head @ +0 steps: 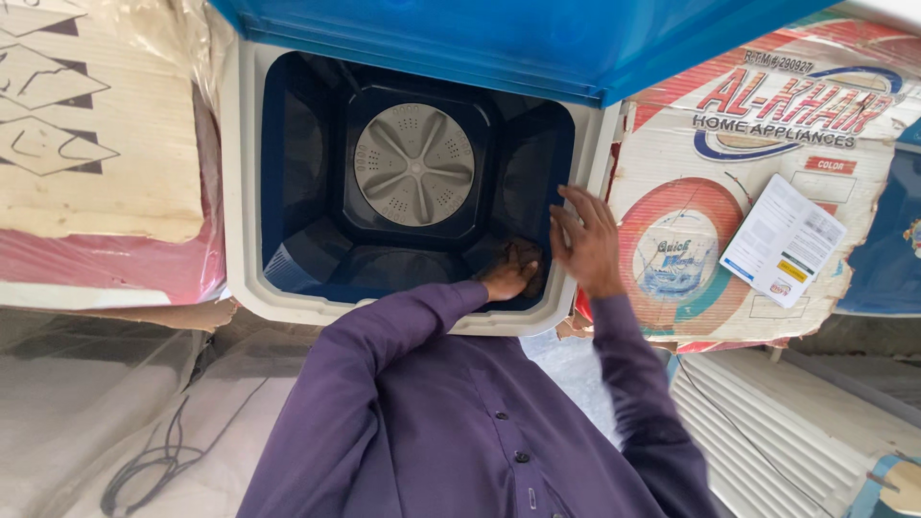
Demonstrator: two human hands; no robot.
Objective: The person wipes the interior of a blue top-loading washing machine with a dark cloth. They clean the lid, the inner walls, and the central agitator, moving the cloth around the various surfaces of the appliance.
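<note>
A top-loading washing machine with a white rim [240, 192] and a dark blue tub stands open in front of me. A grey ribbed pulsator disc [414, 165] lies at the tub's bottom. My left hand [508, 278] reaches inside the tub at its near right corner, fingers curled against the dark wall; whether it holds anything is hidden. My right hand [585, 240] rests with spread fingers on the tub's right rim. Both arms wear purple sleeves.
The blue lid [499, 38] is raised at the back. A printed cardboard box [691, 192] with a paper leaflet [782, 240] sits at the right, a plastic-wrapped box [96, 125] at the left. A black cable [153, 460] and a white ribbed panel [767, 422] lie below.
</note>
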